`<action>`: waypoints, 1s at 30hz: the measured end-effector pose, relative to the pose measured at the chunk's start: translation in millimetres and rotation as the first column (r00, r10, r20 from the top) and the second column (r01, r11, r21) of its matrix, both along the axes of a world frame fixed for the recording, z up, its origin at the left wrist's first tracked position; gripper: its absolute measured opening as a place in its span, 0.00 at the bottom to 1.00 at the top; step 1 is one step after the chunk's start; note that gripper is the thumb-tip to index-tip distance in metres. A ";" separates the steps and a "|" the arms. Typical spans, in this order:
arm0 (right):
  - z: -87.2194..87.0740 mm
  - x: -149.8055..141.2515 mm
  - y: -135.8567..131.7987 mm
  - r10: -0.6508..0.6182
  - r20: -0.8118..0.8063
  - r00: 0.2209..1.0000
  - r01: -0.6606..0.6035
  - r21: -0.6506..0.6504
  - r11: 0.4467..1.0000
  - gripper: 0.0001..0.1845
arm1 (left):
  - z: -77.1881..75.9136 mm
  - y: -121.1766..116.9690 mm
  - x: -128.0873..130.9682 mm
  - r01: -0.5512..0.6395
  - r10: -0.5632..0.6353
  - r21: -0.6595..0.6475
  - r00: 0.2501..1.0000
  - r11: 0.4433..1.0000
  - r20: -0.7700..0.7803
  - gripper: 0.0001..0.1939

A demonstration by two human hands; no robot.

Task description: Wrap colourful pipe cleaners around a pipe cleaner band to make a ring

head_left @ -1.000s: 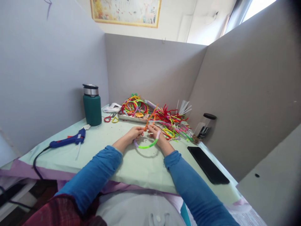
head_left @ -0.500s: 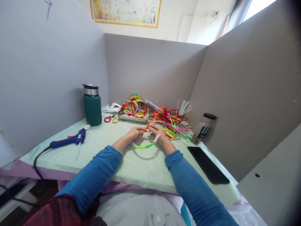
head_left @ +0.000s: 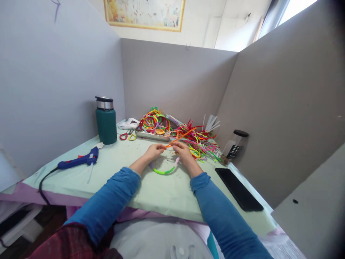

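Over the middle of the table, my left hand and my right hand face each other with their fingertips pinched close together. Between them runs an orange pipe cleaner, its free end slanting up to the right past my right hand. A ring wrapped in green and lilac pipe cleaner hangs below the hands, its lower arc near the tabletop. My left fingers pinch the ring's upper part with the orange strand; my right fingers are closed on the orange pipe cleaner. The ring's top is hidden by the fingers.
A metal tray of colourful rings stands at the back, beside a heap of pipe cleaners. To the left are a green bottle and a blue glue gun. A black phone and a clear jar are at right.
The orange pipe cleaner's free end has swung from nearly upright down to the right. The ring has dropped slightly and shifted left, while both hands stay in nearly the same place.
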State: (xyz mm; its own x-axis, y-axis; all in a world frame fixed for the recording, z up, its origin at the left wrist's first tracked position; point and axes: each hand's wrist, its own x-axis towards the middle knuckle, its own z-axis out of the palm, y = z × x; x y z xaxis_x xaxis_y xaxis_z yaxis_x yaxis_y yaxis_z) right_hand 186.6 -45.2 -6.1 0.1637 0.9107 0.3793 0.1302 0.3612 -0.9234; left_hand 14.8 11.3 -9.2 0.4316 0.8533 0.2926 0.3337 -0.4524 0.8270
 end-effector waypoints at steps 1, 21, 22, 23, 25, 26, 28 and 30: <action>0.1 -0.7 0.0 0.005 0.053 0.999 -0.007 0.025 1.000 0.13 | -0.5 0.0 -0.4 0.002 -0.002 0.023 1.000 1.000 -0.005 0.14; 3.3 -11.3 -6.3 -0.161 0.364 0.917 0.029 0.342 0.939 0.08 | 4.1 -2.6 -3.1 -0.040 0.072 0.177 0.982 0.983 -0.174 0.14; 3.3 -12.0 -7.2 -0.143 0.390 0.910 -0.004 0.353 0.936 0.08 | 4.7 -2.6 -3.3 -0.044 0.076 0.178 0.981 0.983 -0.177 0.14; 3.2 -12.7 -7.9 -0.122 0.418 0.900 -0.041 0.361 0.932 0.07 | 5.3 -2.6 -3.5 -0.048 0.080 0.177 0.981 0.983 -0.176 0.13; 2.7 -13.4 -8.4 -0.085 0.476 0.875 -0.110 0.367 0.924 0.06 | 6.2 -1.9 -4.1 -0.054 0.082 0.164 0.982 0.985 -0.171 0.13; 2.3 -13.3 -8.2 -0.072 0.502 0.862 -0.136 0.365 0.921 0.06 | 6.3 -1.2 -4.4 -0.053 0.079 0.153 0.983 0.987 -0.166 0.13; 1.1 -12.2 -7.2 -0.061 0.537 0.842 -0.164 0.362 0.918 0.06 | 5.4 1.1 -5.0 -0.049 0.068 0.129 0.987 0.990 -0.149 0.15; -0.2 -10.4 -6.3 -0.065 0.550 0.833 -0.169 0.364 0.916 0.07 | 3.5 4.1 -5.3 -0.042 0.054 0.110 0.992 0.993 -0.115 0.16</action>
